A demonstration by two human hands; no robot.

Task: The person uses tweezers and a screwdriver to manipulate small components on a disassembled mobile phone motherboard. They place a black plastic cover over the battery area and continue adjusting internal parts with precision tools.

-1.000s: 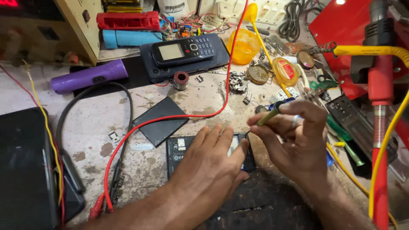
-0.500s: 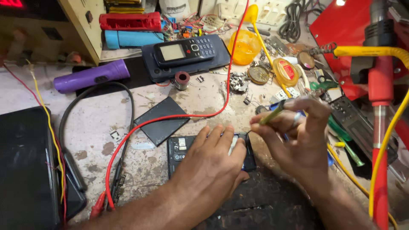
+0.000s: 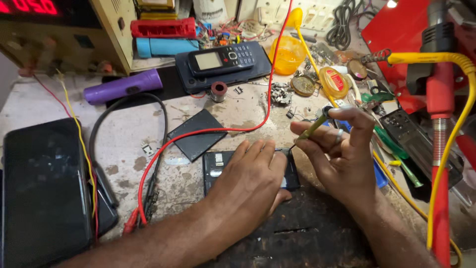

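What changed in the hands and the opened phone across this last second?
Hardly anything: the right hand keeps pinching the thin yellow-green screwdriver, tip at the opened black phone, shifting only slightly. The left hand stays flat on the phone. The red wire is unmoved.

A stained, pale stone worktop (image 3: pixel 59 99) fills the view, a dark worn mat (image 3: pixel 307 233) at its near edge, brightly lit overhead.
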